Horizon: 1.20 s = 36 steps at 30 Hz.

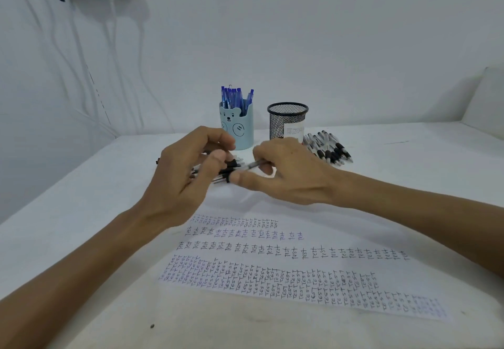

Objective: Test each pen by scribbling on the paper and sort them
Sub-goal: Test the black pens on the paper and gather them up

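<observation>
Surface: white table [409,185] set against a plain white wall [300,35]; white cables [109,48] hang down the wall at far left.
Paper: sheet [272,239] lies flat at the near centre of the table, covered in several rows of the handwritten word "test" in dark and bluish ink.
Holders: pale blue bear-faced holder [236,127] stands at the rear centre with blue pens [234,96] upright in it; black mesh cup [278,125] stands just to its right.
Loose stock: pile of black-grip pens [328,147] lies on the table just beside the mesh cup, on its right.
Left hand: left hand [185,174] is beyond the far edge of the paper, fingers and thumb curled around a bundle of pens [230,167]; whether the bundle rests on the table cannot be told.
Right hand: right hand [291,174] pinches a clear pen [252,166] in its fingertips, the pen's far end lying against the bundle.
</observation>
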Motion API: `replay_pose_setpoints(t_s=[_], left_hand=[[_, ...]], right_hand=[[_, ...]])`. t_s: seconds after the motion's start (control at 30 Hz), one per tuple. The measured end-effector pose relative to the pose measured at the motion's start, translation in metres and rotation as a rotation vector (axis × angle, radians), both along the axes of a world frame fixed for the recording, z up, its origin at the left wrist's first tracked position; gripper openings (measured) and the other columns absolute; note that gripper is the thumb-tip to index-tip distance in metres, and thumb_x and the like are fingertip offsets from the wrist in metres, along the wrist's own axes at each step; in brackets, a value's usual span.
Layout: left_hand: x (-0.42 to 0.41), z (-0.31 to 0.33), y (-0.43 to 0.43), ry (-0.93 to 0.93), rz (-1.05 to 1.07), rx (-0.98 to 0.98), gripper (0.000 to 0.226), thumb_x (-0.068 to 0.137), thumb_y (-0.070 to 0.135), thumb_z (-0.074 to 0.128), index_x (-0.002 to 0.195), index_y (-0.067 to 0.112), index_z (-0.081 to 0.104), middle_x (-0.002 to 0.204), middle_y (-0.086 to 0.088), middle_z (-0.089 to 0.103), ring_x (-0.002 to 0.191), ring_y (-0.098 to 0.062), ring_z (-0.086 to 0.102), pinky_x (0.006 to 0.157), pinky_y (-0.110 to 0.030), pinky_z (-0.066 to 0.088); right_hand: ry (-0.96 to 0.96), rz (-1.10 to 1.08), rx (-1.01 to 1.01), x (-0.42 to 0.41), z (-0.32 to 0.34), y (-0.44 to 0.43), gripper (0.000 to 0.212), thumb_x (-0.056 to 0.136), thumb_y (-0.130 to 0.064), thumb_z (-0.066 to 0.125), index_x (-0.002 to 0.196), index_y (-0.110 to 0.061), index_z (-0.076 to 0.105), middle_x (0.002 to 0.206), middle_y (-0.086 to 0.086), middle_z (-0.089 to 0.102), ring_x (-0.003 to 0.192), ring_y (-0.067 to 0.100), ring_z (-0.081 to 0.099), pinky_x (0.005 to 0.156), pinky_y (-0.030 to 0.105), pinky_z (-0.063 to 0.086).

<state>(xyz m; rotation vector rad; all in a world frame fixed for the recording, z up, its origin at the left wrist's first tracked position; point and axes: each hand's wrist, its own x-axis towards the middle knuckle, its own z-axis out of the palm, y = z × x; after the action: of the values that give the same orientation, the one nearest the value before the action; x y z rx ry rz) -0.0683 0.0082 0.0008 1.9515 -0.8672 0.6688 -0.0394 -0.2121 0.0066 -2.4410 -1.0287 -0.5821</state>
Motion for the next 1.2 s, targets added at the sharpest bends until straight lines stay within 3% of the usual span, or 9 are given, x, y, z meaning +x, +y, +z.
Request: replay_pose_setpoints(t_s=[0.13,0.3,0.43,0.57,0.7,0.83,0.93,1.07,1.2], left_hand=[[0.006,-0.004,0.006,0.047,0.002,0.132,0.030,0.100,0.009,0.040,0.117,0.010,0.065,0.107,-0.002,0.070,0.102,-0.025,0.066,0.084,-0.030,0.053],[0.008,-0.009,0.008,0.123,-0.031,0.386,0.025,0.102,0.017,0.047,0.123,0.019,0.061,0.114,0.007,0.067,0.108,-0.017,0.063,0.086,-0.016,0.046],[0.008,-0.012,0.011,0.100,-0.003,0.583,0.032,0.103,0.036,0.049,0.134,0.027,0.053,0.128,0.018,0.057,0.120,-0.005,0.055,0.096,-0.018,0.043],[0.004,-0.014,0.011,0.173,-0.002,0.736,0.050,0.097,0.065,0.046,0.141,0.041,0.042,0.141,0.028,0.043,0.130,0.004,0.044,0.107,-0.027,0.042],[0.003,-0.015,0.008,0.177,0.012,0.840,0.070,0.090,0.082,0.044,0.147,0.042,0.037,0.149,0.029,0.035,0.140,0.007,0.033,0.118,-0.028,0.035],[0.002,-0.014,0.006,0.144,0.017,0.876,0.074,0.089,0.084,0.045,0.146,0.038,0.039,0.148,0.028,0.035,0.139,0.008,0.032,0.119,-0.028,0.033],[0.002,-0.014,0.005,0.151,0.009,0.876,0.075,0.087,0.086,0.044,0.145,0.037,0.040,0.148,0.028,0.035,0.140,0.007,0.032,0.119,-0.029,0.034],[0.002,-0.013,0.004,0.148,0.004,0.871,0.073,0.088,0.083,0.048,0.145,0.036,0.041,0.147,0.028,0.036,0.139,0.007,0.032,0.119,-0.028,0.033],[0.002,-0.013,0.004,0.141,0.002,0.879,0.072,0.089,0.081,0.049,0.144,0.036,0.041,0.146,0.029,0.036,0.137,0.008,0.034,0.118,-0.026,0.034]], right_hand=[[-0.013,-0.037,0.070,-0.004,-0.001,-0.001,0.071,0.083,-0.067,0.057,0.056,-0.006,0.032,0.052,0.001,0.024,0.053,0.014,0.020,0.052,0.031,0.020],[0.056,0.076,0.142,-0.001,-0.005,-0.008,0.060,0.095,-0.057,0.058,0.064,-0.012,0.036,0.061,-0.001,0.034,0.055,0.011,0.028,0.055,0.031,0.024],[-0.206,0.045,0.155,0.010,-0.021,-0.020,0.034,0.102,-0.028,0.060,0.072,-0.012,0.052,0.083,0.001,0.046,0.070,0.015,0.041,0.065,0.026,0.033],[-0.467,-0.101,0.025,0.010,-0.017,-0.031,0.043,0.104,-0.045,0.047,0.086,-0.010,0.067,0.067,-0.007,0.058,0.059,0.018,0.055,0.058,0.027,0.038],[-0.086,-0.102,0.148,0.005,-0.019,-0.035,0.061,0.102,-0.055,0.040,0.087,-0.010,0.079,0.079,-0.021,0.070,0.064,0.008,0.068,0.066,0.019,0.047],[0.351,-0.059,0.485,-0.001,-0.022,-0.035,0.046,0.101,-0.047,0.052,0.096,-0.008,0.076,0.083,0.001,0.077,0.067,0.018,0.075,0.054,0.032,0.057],[0.607,0.020,0.727,-0.008,-0.020,-0.032,0.031,0.101,-0.035,0.059,0.106,-0.007,0.072,0.092,0.009,0.078,0.078,0.028,0.077,0.057,0.040,0.062],[0.779,0.021,0.786,-0.012,-0.020,-0.029,0.009,0.098,-0.010,0.064,0.093,-0.004,0.064,0.071,0.011,0.065,0.054,0.023,0.064,0.039,0.026,0.039],[0.933,0.048,0.627,-0.017,-0.018,-0.033,0.016,0.098,-0.010,0.057,0.097,0.002,0.068,0.071,0.015,0.065,0.053,0.024,0.057,0.039,0.025,0.031]])
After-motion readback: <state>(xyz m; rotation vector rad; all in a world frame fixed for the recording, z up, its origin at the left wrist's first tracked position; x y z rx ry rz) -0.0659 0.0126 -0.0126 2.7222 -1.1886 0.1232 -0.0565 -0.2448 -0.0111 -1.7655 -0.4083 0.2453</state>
